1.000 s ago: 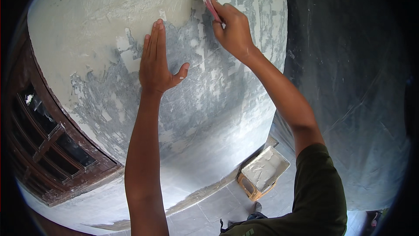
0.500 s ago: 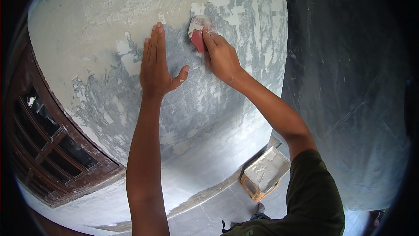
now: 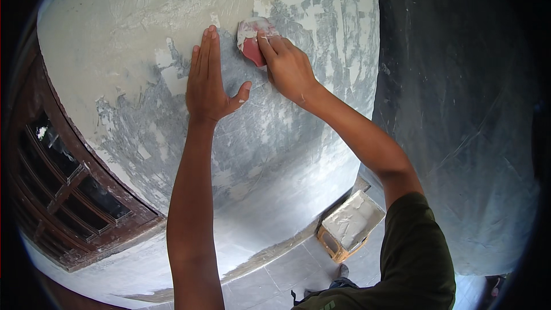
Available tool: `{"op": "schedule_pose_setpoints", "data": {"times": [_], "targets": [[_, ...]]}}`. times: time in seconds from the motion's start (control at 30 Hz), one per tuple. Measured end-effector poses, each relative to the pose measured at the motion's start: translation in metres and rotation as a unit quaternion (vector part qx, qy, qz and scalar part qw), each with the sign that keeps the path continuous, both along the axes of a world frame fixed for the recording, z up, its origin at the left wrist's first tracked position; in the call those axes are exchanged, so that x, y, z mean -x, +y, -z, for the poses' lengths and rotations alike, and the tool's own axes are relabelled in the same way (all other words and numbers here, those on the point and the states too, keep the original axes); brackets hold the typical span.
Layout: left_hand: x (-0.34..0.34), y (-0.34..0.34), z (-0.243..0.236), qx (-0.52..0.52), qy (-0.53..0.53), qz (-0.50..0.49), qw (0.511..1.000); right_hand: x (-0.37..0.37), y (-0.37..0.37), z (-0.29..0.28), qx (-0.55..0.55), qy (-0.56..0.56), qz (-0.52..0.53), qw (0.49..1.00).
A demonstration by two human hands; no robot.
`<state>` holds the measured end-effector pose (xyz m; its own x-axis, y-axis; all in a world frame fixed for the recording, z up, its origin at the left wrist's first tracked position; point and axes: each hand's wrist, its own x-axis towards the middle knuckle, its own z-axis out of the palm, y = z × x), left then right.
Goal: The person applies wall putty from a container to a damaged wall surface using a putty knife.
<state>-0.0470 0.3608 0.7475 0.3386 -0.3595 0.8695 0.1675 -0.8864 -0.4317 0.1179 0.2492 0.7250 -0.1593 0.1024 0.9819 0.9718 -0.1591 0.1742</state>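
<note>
Red scraper (image 3: 251,52) is clamped in the fingers of the right hand (image 3: 291,70), its pale-smeared end set just beyond them, apparently against the patchy wall (image 3: 270,149). To the left of that grip, the left hand (image 3: 206,91) is laid flat, fingers mostly together, thumb spread. Pale coating (image 3: 109,34) is seen beyond the left fingertips. Ridges could be left if the scraper is pressed unevenly; the left fingertips could be knocked if it is swept too far leftward.
</note>
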Motion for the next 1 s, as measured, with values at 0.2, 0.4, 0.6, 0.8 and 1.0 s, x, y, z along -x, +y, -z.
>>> {"op": "schedule_pose_setpoints", "data": {"times": [0.2, 0.4, 0.6, 0.8, 1.0], "targets": [[-0.002, -0.006, -0.002, -0.003, 0.001, -0.004, 1.0, -0.018, -0.023, -0.086, -0.097, 0.037, 0.019, 0.994], [-0.002, 0.0, -0.001, -0.001, -0.006, 0.002, 1.0, -0.012, 0.015, -0.024, -0.017, 0.01, 0.063, 0.998], [-0.002, -0.006, 0.0, 0.001, 0.007, -0.005, 1.0, -0.016, -0.029, -0.04, -0.039, 0.051, -0.063, 0.996], [-0.001, -0.005, -0.001, -0.002, 0.0, -0.016, 1.0, -0.07, -0.006, -0.088, -0.084, 0.029, 0.098, 0.991], [-0.003, -0.003, 0.0, -0.005, -0.006, -0.021, 1.0, -0.036, -0.008, -0.006, -0.003, 0.023, 0.024, 0.999]]}}
